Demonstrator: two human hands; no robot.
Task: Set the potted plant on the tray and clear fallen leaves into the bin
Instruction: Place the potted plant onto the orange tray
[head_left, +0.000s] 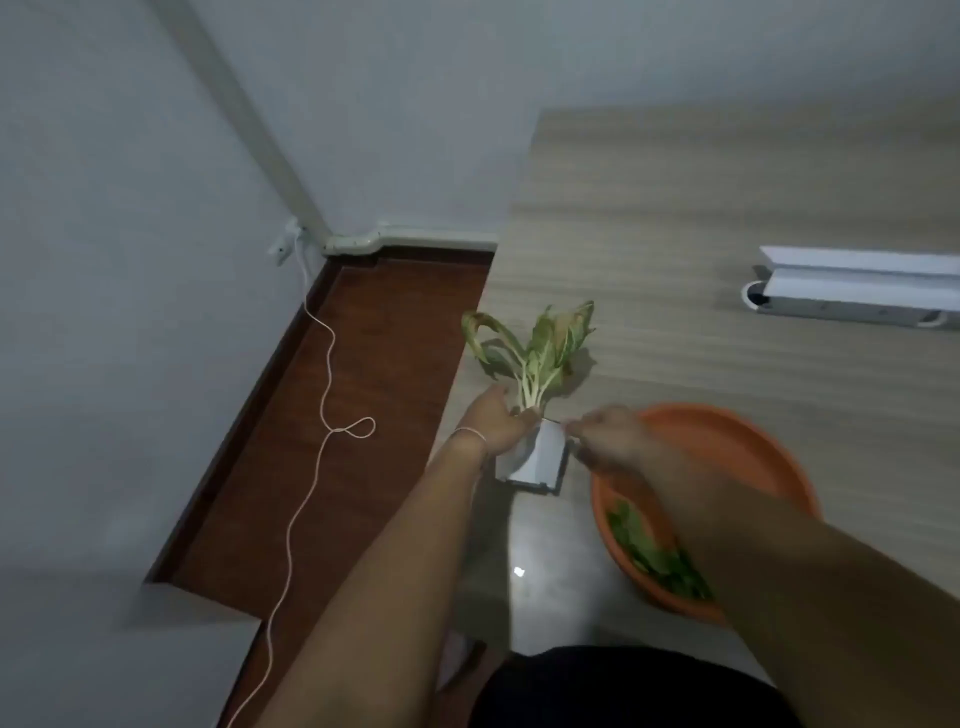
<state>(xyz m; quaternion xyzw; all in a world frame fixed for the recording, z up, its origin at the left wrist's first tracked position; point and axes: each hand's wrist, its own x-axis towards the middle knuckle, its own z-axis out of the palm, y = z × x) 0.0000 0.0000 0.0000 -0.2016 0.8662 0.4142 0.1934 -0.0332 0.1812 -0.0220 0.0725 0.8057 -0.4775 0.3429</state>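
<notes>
Hands worked at a small white pot (535, 457) that stood on the light wood-grain bench (727, 218), near its left edge. The left hand (501, 421) cupped the pot's upper left side, its grip curled against the rim where the pale stems came out. The right hand (610, 436) was blurred, with its fingertips (574, 427) at the pot's upper right corner; whether that grip pinched the rim or only touched it could not be told. The plant (535, 353) rose from the pot with wilted, yellow-green leaves, one drooping over to the left. A thin bracelet (470, 432) sat on the left wrist.

Just right of the pot lay a shallow round orange tray (727, 431), partly covered by the right forearm. Green leaves (649, 556) lay inside it along the near rim. Farther right on the bench stood a white box-like object (857, 286). Below the bench's left edge showed reddish-brown floor (363, 389), where a white cable (324, 395) ran down from a wall socket (283, 247).
</notes>
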